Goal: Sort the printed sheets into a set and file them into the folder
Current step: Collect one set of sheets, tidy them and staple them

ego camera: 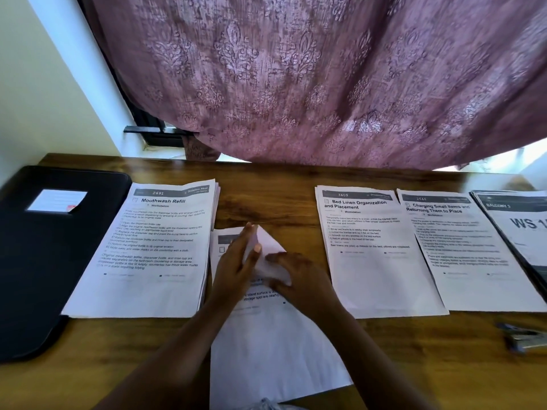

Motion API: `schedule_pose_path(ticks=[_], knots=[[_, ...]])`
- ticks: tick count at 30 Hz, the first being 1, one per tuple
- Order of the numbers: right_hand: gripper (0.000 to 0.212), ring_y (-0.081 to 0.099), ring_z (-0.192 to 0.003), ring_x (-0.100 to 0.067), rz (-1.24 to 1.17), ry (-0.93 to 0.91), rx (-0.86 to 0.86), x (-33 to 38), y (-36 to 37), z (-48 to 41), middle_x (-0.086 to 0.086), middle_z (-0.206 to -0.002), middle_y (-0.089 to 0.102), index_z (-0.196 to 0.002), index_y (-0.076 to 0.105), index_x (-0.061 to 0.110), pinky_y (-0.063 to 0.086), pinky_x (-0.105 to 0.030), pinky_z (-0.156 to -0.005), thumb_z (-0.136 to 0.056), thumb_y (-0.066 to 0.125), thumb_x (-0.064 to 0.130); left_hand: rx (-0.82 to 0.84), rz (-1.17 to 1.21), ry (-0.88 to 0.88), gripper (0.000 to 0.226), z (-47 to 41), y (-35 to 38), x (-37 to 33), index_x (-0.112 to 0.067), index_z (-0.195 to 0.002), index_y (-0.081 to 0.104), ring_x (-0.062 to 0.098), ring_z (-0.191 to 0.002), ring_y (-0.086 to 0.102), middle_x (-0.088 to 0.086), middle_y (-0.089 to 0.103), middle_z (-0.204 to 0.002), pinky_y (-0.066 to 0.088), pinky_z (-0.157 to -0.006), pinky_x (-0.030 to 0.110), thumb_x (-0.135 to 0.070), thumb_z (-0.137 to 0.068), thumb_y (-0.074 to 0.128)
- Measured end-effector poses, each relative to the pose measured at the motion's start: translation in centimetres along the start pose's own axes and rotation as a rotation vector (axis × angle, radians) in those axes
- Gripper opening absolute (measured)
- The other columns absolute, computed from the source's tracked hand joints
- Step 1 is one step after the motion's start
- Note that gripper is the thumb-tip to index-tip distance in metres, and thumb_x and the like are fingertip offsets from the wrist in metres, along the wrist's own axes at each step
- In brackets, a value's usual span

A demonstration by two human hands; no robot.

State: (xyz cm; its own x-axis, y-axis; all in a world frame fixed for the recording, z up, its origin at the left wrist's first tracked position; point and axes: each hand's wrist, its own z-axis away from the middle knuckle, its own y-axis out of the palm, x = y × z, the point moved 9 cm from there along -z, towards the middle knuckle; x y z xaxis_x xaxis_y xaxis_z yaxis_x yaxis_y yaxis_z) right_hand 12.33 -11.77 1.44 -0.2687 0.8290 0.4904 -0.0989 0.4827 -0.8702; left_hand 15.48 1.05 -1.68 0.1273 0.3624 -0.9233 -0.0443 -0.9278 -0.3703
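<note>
Printed sheets lie in piles along the wooden desk (266, 202): a "Mouthwash Refill" stack (154, 250) on the left, a "Bed Linen Organization" sheet (376, 261) and a "Charging Small Items" sheet (473, 261) on the right. In the middle lies another stack (266, 350) whose top right corner is folded over. My left hand (236, 267) pinches that folded corner, thumb on the white back side. My right hand (299, 276) rests on the fold with curled fingers. A closed black folder (44, 261) with a white label lies at the far left.
A dark-edged "WS" stack (521, 229) sits at the far right edge. A stapler (524, 338), blurred, lies at the right near the front. A purple patterned curtain (296, 84) hangs over the desk's back edge beside a white wall.
</note>
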Motion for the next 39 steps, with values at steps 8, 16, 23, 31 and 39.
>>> schedule_pose_path(ticks=[8, 16, 23, 31, 39], knots=[[0.030, 0.062, -0.098, -0.030, -0.225, 0.541, -0.070, -6.5, -1.6, 0.9, -0.010, -0.112, 0.066, -0.119, 0.056, 0.014, 0.047, -0.031, -0.079, -0.092, 0.056, 0.026, 0.005, 0.037, -0.089, 0.055, -0.1, -0.7, -0.1, -0.045, -0.140, 0.030, -0.020, -0.113, 0.045, -0.039, 0.040, -0.125, 0.039, -0.088, 0.008, -0.056, -0.088, 0.046], [0.024, 0.069, -0.088, -0.017, -0.736, 0.500, 0.086, -6.7, -2.8, -0.7, 0.001, -0.103, 0.071, -0.108, 0.066, 0.023, 0.055, -0.033, -0.078, -0.085, 0.069, 0.019, 0.435, -0.235, -0.038, 0.077, -7.4, -1.8, -5.7, -0.037, -0.141, 0.037, 0.014, -0.122, 0.053, -0.004, 0.051, -0.139, 0.050, -0.094, 0.029, -0.034, -0.077, 0.079], [0.043, 0.067, -0.103, -0.024, -0.883, 0.353, 0.343, -5.5, -6.4, -1.5, -0.007, -0.112, 0.070, -0.114, 0.067, 0.013, 0.052, -0.037, -0.092, -0.073, 0.077, 0.023, 0.839, -0.092, -0.243, 0.054, -8.7, -1.4, -5.6, -0.011, -0.107, 0.066, 0.032, -0.098, 0.069, 0.012, 0.072, -0.106, 0.056, -0.083, 0.042, -0.032, -0.063, 0.087], [0.082, 0.069, -0.094, -0.027, -1.324, 0.463, 0.097, -12.2, -7.0, 5.0, -0.011, -0.107, 0.071, -0.107, 0.070, 0.012, 0.057, -0.035, -0.072, -0.035, 0.095, 0.042, 0.339, 0.319, -0.361, 0.033, -8.4, -6.0, -1.5, -0.013, -0.094, 0.073, 0.025, -0.079, 0.072, 0.020, 0.071, -0.104, 0.058, -0.071, 0.039, -0.017, -0.064, 0.086], [0.020, 0.066, -0.074, 0.006, -0.844, 0.369, -0.631, -6.9, -14.3, 3.6, 0.018, -0.079, 0.068, -0.079, 0.064, 0.031, 0.051, -0.015, -0.066, -0.083, 0.071, 0.012, -0.092, 0.298, 0.033, 0.029, -5.3, -7.9, -9.8, -0.032, -0.081, 0.071, 0.000, -0.070, 0.069, -0.020, 0.072, -0.074, 0.055, -0.068, 0.027, -0.004, -0.085, 0.068]])
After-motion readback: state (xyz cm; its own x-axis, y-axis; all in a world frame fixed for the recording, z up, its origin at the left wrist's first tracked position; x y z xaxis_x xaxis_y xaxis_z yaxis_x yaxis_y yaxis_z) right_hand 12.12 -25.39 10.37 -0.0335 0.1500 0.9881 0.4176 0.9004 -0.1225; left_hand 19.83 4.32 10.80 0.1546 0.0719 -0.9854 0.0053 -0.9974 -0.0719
